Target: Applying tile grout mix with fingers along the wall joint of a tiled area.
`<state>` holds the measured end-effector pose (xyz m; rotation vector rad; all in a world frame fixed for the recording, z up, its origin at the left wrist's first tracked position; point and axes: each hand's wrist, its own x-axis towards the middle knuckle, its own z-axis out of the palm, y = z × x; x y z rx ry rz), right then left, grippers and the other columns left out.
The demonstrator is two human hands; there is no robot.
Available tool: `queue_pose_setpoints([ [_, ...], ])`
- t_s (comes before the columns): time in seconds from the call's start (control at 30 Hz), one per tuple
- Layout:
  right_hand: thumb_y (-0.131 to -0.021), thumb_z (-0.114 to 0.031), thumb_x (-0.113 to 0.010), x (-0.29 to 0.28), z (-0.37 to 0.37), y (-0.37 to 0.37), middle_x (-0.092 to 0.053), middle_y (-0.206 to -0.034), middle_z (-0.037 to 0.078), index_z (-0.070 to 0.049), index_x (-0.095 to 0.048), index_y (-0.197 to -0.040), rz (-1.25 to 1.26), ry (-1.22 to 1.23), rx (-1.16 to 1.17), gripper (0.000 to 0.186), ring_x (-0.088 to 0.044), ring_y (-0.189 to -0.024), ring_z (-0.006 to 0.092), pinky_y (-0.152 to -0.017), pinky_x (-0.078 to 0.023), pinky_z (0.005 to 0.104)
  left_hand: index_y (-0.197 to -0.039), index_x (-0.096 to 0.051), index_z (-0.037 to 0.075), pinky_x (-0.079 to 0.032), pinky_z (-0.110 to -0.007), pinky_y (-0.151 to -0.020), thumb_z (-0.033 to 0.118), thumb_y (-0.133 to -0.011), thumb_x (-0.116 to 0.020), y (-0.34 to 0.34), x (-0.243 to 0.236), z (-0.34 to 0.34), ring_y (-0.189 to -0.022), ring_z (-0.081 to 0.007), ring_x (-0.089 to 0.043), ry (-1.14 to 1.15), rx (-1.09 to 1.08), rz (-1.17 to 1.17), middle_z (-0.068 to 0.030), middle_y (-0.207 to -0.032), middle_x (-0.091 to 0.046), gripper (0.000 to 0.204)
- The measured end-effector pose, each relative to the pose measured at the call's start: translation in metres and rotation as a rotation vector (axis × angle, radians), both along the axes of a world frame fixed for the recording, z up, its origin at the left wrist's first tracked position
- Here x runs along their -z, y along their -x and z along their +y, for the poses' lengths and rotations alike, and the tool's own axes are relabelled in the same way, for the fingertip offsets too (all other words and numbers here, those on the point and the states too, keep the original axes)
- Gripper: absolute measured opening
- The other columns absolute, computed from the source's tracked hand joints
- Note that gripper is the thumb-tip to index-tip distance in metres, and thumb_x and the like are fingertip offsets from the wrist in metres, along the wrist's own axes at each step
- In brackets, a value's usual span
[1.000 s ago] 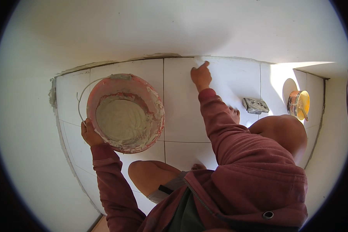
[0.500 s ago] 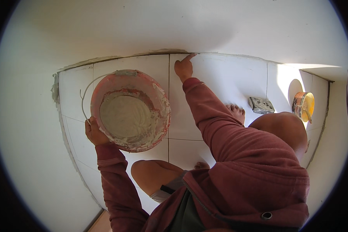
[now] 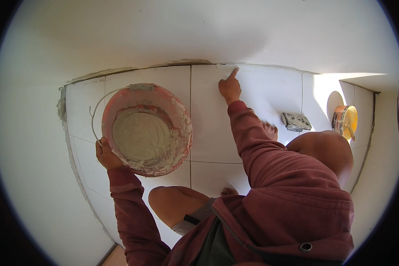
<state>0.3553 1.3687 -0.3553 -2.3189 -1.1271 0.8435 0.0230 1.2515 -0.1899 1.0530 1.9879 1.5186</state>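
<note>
Gripped at its left rim by my left hand [image 3: 107, 154] is a red plastic bucket [image 3: 173, 108] holding grey-white paste, smears coating its inside and a wire handle hanging beside my fingers. My right hand [image 3: 229, 88] reaches to the seam [image 3: 221, 64] where the white tiled floor [image 3: 213, 119] meets the far wall. Its index finger is stretched out near a small pale smear on that seam, the other fingers curled; I see no tool in it.
A paste-smeared flat block [image 3: 296, 122] lies right of my bare foot [image 3: 270, 131]. Farther right is a yellow tub [image 3: 350, 117] with a brush or handle in it, in a patch of sunlight. White walls [image 3: 35, 155] with rough grey edging border the floor on several sides.
My right hand moved left along the seam half a second ago and is now back to the right, index finger still out. My left hand stays on the bucket; the view shifts slightly.
</note>
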Motion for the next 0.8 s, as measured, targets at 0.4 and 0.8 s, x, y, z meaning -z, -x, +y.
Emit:
queue_pose_setpoints([
  [0.4, -0.071, -0.021, -0.047, 0.017, -0.035, -0.055, -0.06, -0.075, 0.016, 0.004, -0.011, -0.128, -0.159, 0.008, 0.229, 0.072, -0.058, -0.067, 0.031, -0.061, -0.045, 0.0412, -0.072, -0.048, 0.007, -0.034, -0.021, -0.057, 0.017, -0.083, -0.044, 0.007, 0.02, -0.021, -0.061, -0.0064, -0.04, 0.001, -0.01, -0.053, 0.0037, -0.066, -0.045, 0.015],
  [0.8, -0.07, -0.017, -0.045, 0.016, -0.03, -0.021, -0.06, -0.072, 0.014, 0.003, -0.01, -0.129, -0.237, 0.082, -0.237, 0.072, -0.059, -0.065, 0.0283, -0.06, -0.046, 0.038, -0.069, -0.045, 0.008, -0.034, -0.021, -0.057, 0.016, -0.084, -0.043, 0.003, 0.012, -0.018, -0.059, -0.0061, -0.039, -0.04, 0.073, -0.104, 0.0038, -0.065, -0.045, 0.017],
])
